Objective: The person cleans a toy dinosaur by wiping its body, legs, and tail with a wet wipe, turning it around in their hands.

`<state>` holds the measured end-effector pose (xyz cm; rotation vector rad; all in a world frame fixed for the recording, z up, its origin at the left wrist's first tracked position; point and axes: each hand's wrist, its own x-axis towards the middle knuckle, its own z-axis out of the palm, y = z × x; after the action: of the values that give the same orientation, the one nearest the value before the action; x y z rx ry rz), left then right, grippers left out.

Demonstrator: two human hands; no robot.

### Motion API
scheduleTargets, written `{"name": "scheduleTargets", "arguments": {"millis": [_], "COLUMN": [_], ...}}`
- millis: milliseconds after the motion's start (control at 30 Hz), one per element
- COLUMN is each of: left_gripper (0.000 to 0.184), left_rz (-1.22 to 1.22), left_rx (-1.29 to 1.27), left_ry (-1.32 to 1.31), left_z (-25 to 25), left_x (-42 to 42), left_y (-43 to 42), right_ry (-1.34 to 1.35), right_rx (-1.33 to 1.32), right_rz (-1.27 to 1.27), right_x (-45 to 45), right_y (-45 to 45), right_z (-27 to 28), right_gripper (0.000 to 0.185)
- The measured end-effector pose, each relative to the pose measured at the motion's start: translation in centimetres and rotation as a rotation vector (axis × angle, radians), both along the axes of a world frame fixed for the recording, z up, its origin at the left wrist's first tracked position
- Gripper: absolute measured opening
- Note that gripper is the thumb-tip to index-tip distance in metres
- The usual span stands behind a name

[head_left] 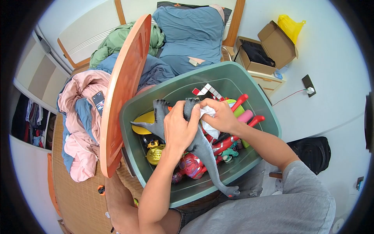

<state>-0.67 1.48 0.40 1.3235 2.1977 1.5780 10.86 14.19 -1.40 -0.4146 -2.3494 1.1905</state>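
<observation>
A grey long-necked toy dinosaur (205,150) lies over a green bin (261,99), its feet up and its head hanging toward the near rim. My left hand (180,128) is wrapped round the dinosaur's body and one leg. My right hand (219,115) pinches a white cloth or tissue (208,112) against the dinosaur's foot. Below both hands the bin holds several toys, among them a yellow-green ball (155,155), a red patterned toy (191,165), red-handled pieces (239,102) and a red-and-white block strip (210,90).
An orange lid (126,93) stands upright along the bin's left side. Behind are a bed with a blue pillow (190,31), pink bedding (82,156) and a phone (98,102). A cardboard box (255,64) sits at the back right; a black bag (311,154) is at the right.
</observation>
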Motion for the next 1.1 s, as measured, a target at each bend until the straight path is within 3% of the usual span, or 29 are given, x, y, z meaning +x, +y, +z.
{"name": "scheduleTargets", "arguments": {"millis": [1100], "left_gripper": [0.030], "left_rz": [-0.005], "left_rx": [0.008], "left_ry": [0.004], "left_z": [-0.19], "left_x": [-0.06], "left_y": [0.08], "right_ry": [0.055], "right_rx": [0.029], "right_rz": [0.043], "right_x": [0.19], "right_y": [-0.42], "right_z": [-0.52], "right_gripper": [0.025]}}
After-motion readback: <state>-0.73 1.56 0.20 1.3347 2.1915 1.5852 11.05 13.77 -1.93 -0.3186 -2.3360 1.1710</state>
